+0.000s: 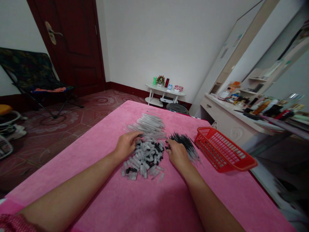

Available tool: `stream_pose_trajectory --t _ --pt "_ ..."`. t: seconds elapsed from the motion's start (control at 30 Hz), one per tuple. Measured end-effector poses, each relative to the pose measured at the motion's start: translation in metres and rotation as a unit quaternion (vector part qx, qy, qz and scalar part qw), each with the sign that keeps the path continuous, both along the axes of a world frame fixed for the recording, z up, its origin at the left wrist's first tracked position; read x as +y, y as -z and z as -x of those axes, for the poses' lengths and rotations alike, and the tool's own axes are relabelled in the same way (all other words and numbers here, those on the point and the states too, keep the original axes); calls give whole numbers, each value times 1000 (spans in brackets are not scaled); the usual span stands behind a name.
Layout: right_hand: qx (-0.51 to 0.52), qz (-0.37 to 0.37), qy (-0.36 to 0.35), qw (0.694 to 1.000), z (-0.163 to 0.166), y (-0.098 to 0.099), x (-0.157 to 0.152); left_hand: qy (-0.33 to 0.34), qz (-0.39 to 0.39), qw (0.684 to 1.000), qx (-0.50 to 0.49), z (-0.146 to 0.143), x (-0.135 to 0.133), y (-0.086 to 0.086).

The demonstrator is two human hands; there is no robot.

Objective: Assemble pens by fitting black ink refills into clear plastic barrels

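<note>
Loose pen parts lie in piles on a pink cloth-covered table [149, 199]. My left hand [126, 144] rests at the left edge of the heap of clear pen caps [142, 159], fingers curled beside the translucent pen barrels [151, 122]; what its fingertips hold is blurred. Mixed among the caps are small black plugs [158, 147]. To the right of that heap, my right hand [178, 154] has its fingers closed around a small black piece at the fingertips. Next to it lies a bundle of dark ink refills [187, 143], partly covered by this hand.
A red plastic basket [224, 149] stands at the table's right edge. Beyond it is a dressing table [231, 112] crowded with bottles. A small white stand [165, 90] is by the far wall, a folding chair [36, 77] at the left near the door [70, 42].
</note>
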State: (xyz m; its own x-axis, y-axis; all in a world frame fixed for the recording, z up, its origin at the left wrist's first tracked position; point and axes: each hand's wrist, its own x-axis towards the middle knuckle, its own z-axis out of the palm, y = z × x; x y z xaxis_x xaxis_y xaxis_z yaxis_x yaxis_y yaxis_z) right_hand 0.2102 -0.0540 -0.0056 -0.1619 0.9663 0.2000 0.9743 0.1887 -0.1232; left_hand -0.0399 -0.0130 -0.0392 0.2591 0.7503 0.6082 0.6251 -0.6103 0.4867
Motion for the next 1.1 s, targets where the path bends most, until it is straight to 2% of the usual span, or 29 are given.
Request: stream_pose_trajectory --t 0.2,0.3,0.4,0.47,0.5,0.6,0.67,0.7,0.83,0.93,1.1 --pt "-45 4 5 999 3 -7 -6 4 -2 1000 27 -1 -1 -1" --pt "14 6 -3 1000 -1 -6 -5 4 -2 999 32 -1 -1 0" --pt "141 6 -29 990 -5 -7 -1 10 -1 999 41 -1 -2 0" --pt "267 23 -63 961 -4 -8 2 16 -2 998 53 -1 -3 -1" --pt "336 39 -78 938 -2 -8 2 17 -4 998 62 -1 -4 -1" --pt "519 102 -82 845 6 -8 3 19 -8 996 89 -2 -5 -3" --pt "584 122 -71 799 11 -8 2 21 -10 995 95 -2 -6 -4" --pt "599 116 -67 789 12 -8 1 23 -10 995 95 -2 -6 -4" --pt "619 67 -48 781 16 -11 -1 25 -10 995 95 -2 -7 -5" --pt "627 63 -39 775 20 -15 -3 27 -11 994 102 -2 -8 -7" --pt "555 24 -56 830 27 -19 -7 28 -22 992 120 -3 -9 -9"
